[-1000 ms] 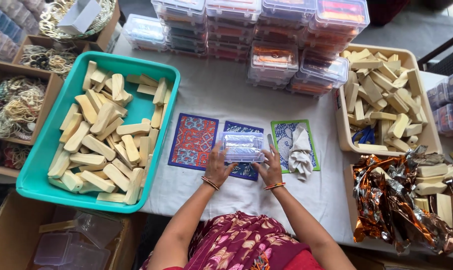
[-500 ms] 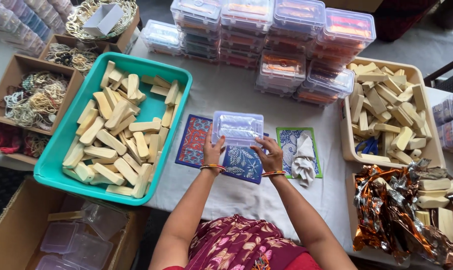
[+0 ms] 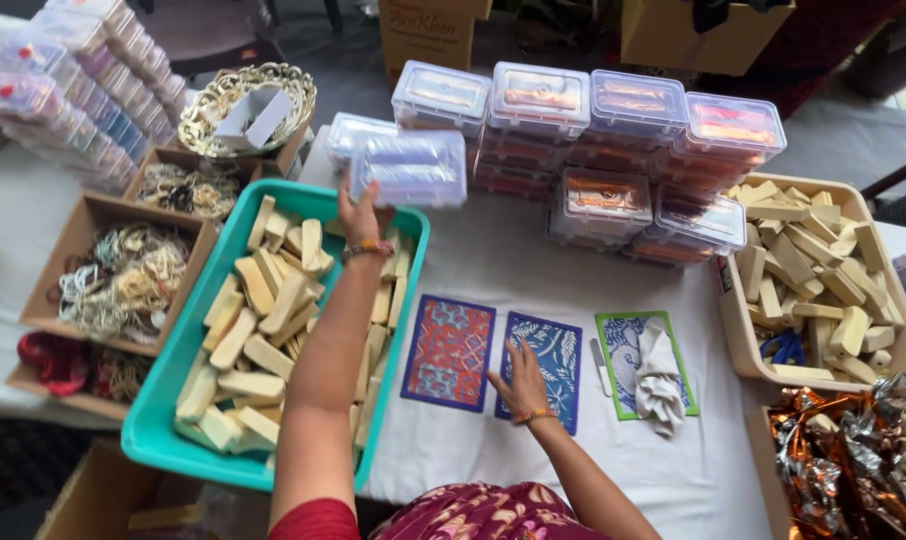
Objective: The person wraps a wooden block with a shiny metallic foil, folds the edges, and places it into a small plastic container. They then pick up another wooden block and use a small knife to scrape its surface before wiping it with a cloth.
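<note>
Clear plastic box (image 3: 410,168), boxy with rounded corners, gripped in the left hand (image 3: 361,215) up over the teal tray (image 3: 163,420) of pale bars; right hand (image 3: 521,380) spread flat on a blue patterned card (image 3: 545,358), white-clothed desk (image 3: 493,250)

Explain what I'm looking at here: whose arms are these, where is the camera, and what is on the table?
No machine: a person's bare arms, filmed from a camera on their head, looking down. The left hand lifts a clear lidded plastic box above the teal tray of pale wooden blocks. The right hand rests flat on the blue patterned card, beside a red patterned card. Stacked filled boxes stand behind; a beige tray of blocks sits at right.
</note>
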